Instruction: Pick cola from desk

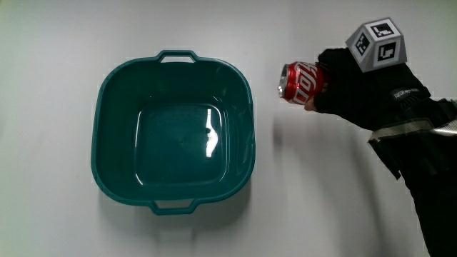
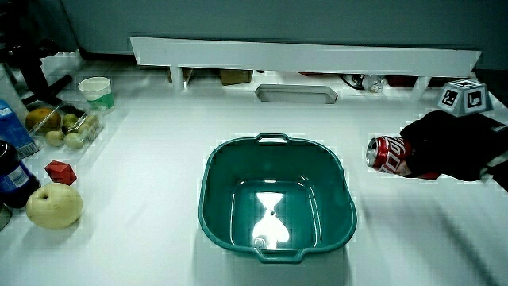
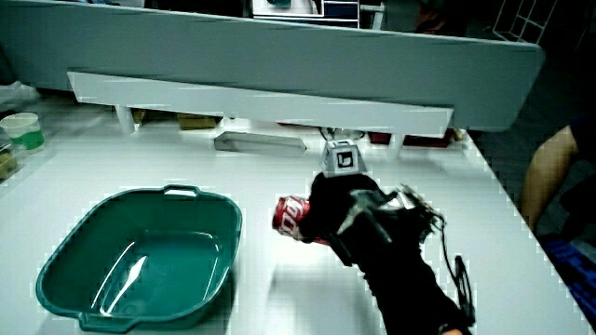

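Observation:
A red cola can [image 1: 300, 81] lies on its side, its silver top facing the teal basin [image 1: 107, 107]. The gloved hand [image 1: 341, 84] is wrapped around the can's other end, fingers curled on it. In both side views the cola can [image 2: 387, 155] [image 3: 291, 218] is held just above the white table beside the basin, with the hand [image 2: 444, 147] [image 3: 340, 214] closed on it. A patterned cube [image 1: 376, 44] sits on the back of the hand. The forearm reaches back toward the person.
The teal basin [image 2: 214, 179] [image 3: 56, 270] holds nothing. In a side view a pear [image 2: 54, 205], a red cube [image 2: 60, 171], a tray of fruit [image 2: 67, 127], a paper cup [image 2: 95, 89] and a dark bottle [image 2: 11, 179] stand near one table edge. A low white partition [image 2: 302, 56] runs farthest from the person.

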{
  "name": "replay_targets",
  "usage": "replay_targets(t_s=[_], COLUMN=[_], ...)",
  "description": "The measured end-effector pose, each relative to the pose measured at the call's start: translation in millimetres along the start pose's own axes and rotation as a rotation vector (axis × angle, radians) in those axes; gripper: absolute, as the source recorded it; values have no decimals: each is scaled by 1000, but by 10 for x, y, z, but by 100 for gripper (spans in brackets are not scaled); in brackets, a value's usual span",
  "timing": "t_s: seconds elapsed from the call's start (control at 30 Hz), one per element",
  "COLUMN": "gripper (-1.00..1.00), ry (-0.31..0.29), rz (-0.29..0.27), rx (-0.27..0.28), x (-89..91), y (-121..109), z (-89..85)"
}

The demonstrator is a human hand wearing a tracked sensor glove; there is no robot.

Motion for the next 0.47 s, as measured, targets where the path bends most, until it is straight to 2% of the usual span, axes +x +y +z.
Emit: replay_targets(t_s=[0.2,0.23,0.27,0.3,0.33,0.4,0.47], gripper=[100,100,100,100,100,100,100], ry=[-13,-35,-31,-35,-27,-35,-7], rz=[86,84,94,100,129,154,203], rx=[72,103,102,131,133,175,178], x=[-282,-328,-360,-409,-454,-565,-645], y=[-182,-216,-223,-260,-279,-364,-371], z=[275,316,331,381,411,506,524])
